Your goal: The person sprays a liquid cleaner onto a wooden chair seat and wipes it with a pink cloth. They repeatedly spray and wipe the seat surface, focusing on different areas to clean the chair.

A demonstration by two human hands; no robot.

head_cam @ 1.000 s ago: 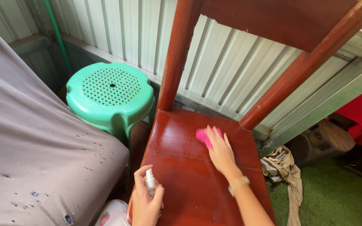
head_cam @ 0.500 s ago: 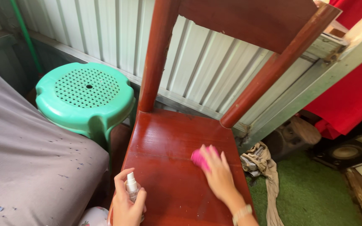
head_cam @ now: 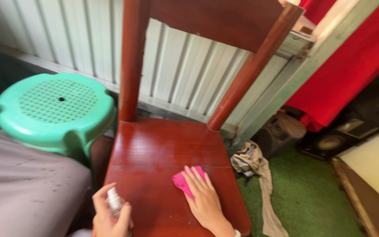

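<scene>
A red-brown wooden chair point(head_cam: 154, 145) stands in front of me with its glossy seat facing up. My right hand point(head_cam: 205, 202) lies flat on the seat's front right part and presses a bright pink cloth point(head_cam: 185, 180) under its fingers. At the seat's front left corner my left hand point(head_cam: 108, 217) is wrapped around a small clear spray bottle point(head_cam: 114, 199) with a white nozzle, held upright. The chair's two round back posts and flat backrest rise at the top of the view.
A green plastic stool point(head_cam: 53, 109) stands left of the chair, with grey fabric point(head_cam: 23, 193) below it. Behind is a corrugated metal wall point(head_cam: 66, 39). On the right lie a crumpled beige rag point(head_cam: 255, 166), green turf point(head_cam: 303, 202), a red cloth point(head_cam: 352, 61) and dark speakers point(head_cam: 330, 140).
My right hand slid the pink cloth from the back of the seat toward its front. The view shifted right, so the stool and chair moved left in frame. The left hand kept the bottle.
</scene>
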